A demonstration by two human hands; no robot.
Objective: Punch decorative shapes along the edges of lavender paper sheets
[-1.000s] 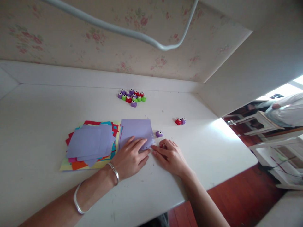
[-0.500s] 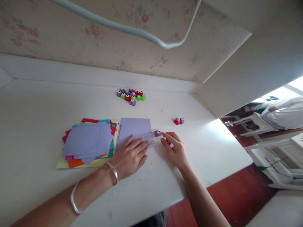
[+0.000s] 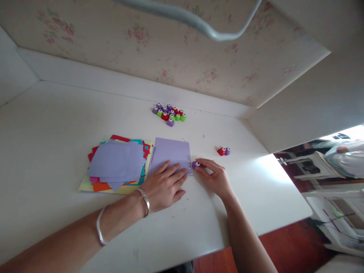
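Note:
My left hand (image 3: 166,187) lies flat, fingers spread, on the lower part of a light purple sheet of paper (image 3: 172,151). Small punched holes run along the sheet's right edge near the fingertips. Just to the right of that edge, my right hand (image 3: 216,180) grips a small purple craft punch (image 3: 195,164) between thumb and fingers. The punch has a white and black button on top and sits on the table; my fingers partly cover it. Left of the sheet is a pile of coloured paper (image 3: 116,161), with purple pieces on top.
Several purple, green and red craft punches (image 3: 170,122) stand grouped near the back of the white table (image 3: 57,125). A red punch (image 3: 221,151) and a purple punch (image 3: 228,151) stand together at right. A pale cable (image 3: 182,17) hangs across the wallpaper. A white-clothed person (image 3: 348,159) is at far right.
My right thumb and fingers have closed on the purple punch, which a fingertip touched before. A red thing under that hand no longer shows. My left hand stays on the sheet; the view has shifted.

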